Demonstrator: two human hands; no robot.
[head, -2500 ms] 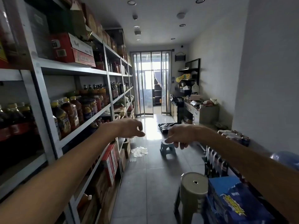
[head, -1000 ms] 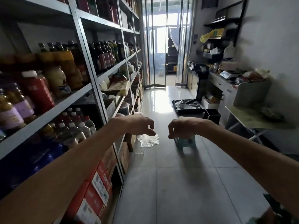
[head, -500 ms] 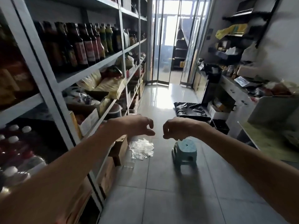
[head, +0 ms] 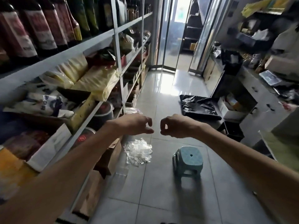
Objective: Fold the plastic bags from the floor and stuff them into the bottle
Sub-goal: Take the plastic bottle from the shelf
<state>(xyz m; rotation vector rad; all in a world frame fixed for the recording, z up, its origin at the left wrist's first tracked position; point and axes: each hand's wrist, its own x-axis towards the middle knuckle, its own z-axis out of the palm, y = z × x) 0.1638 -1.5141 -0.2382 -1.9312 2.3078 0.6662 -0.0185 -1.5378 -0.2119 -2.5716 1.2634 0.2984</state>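
Neither hand is holding anything. The left hand hangs at mid-frame with its fingers loosely half-curled and the thumb pointing toward the other hand. The right hand, just beside it, is drawn into a loose fist closed on air, with a small gap showing between thumb and forefinger. Both arms reach forward from the lower corners of the frame, and the hands are raised well above the floor.

The plastic bags lie below the hands, just left of centre, in a crumpled, translucent white heap on the grey floor tiles. None of them looks folded. At the lower-left edge of the heap, against the cardboard boxes at the foot of the shelving, is a faint clear shape. It may be the bottle lying there, but it is too transparent to say for certain, and nothing can be seen stuffed inside it.

A small blue-green stool stands right of the heap, apart from it. A black sheet or bag is spread on the floor further up the frame, right of centre.

Judged from this, the task has hardly begun. No bag has been picked up, folded or pushed into anything. What remains is to reach the heap, take one bag, flatten and fold it, feed it into the bottle, and repeat for the rest.
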